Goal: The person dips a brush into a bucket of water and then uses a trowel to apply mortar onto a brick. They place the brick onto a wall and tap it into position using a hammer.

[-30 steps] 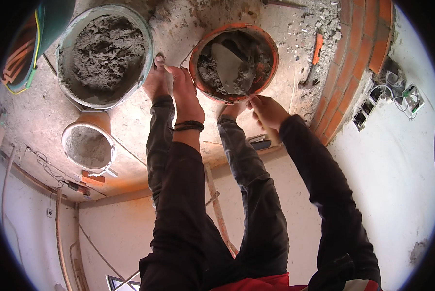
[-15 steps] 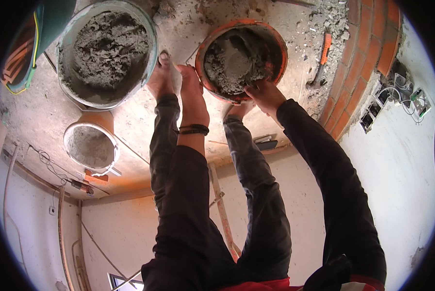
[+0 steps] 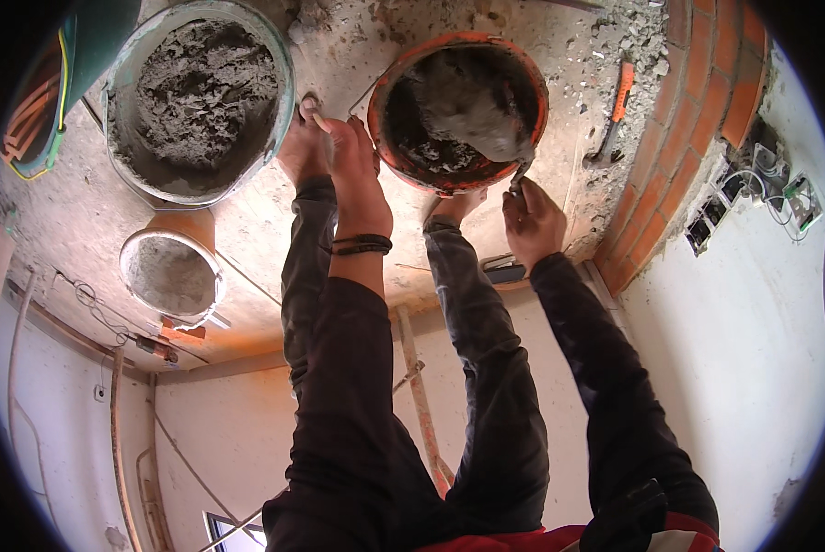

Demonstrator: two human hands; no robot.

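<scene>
An orange bucket [image 3: 405,175] of dark grey mortar stands between my bare feet. My left hand [image 3: 357,175], a dark band at its wrist, has its fingers curled at the bucket's left rim. My right hand [image 3: 534,213] grips a trowel [image 3: 521,173] at the lower right of the bucket; the mortar-smeared blade lies inside, partly indistinct among the grey mix. To the left stands a larger pale bucket [image 3: 277,101] holding lumpy mortar, beside my left foot [image 3: 300,147]. My right foot [image 3: 451,210] is just below the orange bucket, partly hidden.
A green container [image 3: 99,37], a smaller bucket [image 3: 132,258] and a power tool [image 3: 155,350] with cable lie left. A hammer [image 3: 622,92] lies in rubble by curved brickwork [image 3: 688,110]. Exposed electrical boxes [image 3: 744,184] are at the white wall [image 3: 734,368].
The trowel has moved about in the mortar, and my right hand has drawn down and rightward from the bucket's lower rim. My left hand has stayed at the left rim.
</scene>
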